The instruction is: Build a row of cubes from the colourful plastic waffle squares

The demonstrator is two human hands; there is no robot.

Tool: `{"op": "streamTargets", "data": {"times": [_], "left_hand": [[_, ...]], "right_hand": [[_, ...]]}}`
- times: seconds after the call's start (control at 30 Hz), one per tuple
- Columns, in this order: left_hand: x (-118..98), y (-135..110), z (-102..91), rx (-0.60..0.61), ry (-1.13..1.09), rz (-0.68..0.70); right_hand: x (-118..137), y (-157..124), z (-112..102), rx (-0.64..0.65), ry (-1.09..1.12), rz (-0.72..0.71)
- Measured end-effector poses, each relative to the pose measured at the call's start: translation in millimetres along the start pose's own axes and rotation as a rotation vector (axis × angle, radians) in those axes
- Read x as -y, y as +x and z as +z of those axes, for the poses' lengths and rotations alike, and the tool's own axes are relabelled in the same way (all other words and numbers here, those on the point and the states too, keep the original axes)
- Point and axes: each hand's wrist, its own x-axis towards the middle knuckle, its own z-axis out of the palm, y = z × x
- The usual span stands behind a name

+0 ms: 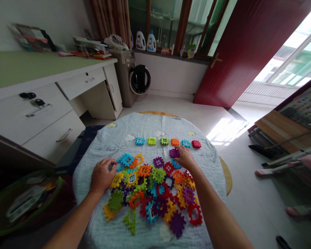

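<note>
My right hand [185, 157] pinches a purple interlocking plastic block [174, 153] just over the far right side of the pile. Ahead of it lies a spaced row of toothed square blocks: a blue one [140, 141] at the left end, green ones, an orange one [175, 142], another blue, and a red one [196, 144] at the right end. At the pile's left edge my left hand [102, 175] has its fingers curled on a blue block [118, 166], which they partly cover. The loose pile mixes solid and window-like blocks, such as a green one [158, 175].
A pale blue cloth [93, 214] covers the round table. To the left stand a white desk [38, 114] and a green basket [54, 200]. Behind are a washing machine [124, 76] with its door ajar and a red door [238, 52]. A wooden-topped item [287, 131] stands right.
</note>
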Motion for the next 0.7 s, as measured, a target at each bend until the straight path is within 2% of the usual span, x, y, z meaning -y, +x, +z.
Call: {"op": "streamTargets", "data": {"times": [0.2,0.43,0.7], "left_hand": [[-2.1,0.8,-1.8,-0.006,-0.011,-0.009],[-2.3,1.2,-2.0,-0.006,-0.018,-0.016],[-2.0,1.0,-1.9,-0.003,-0.026,-0.020]], "right_hand": [[-6.7,28.6,12.2,0.072,-0.047,-0.032],[-7.7,32.5,10.4,0.122,-0.088,-0.044],[2.9,34.4,11.2,0.155,-0.195,-0.011]]}}
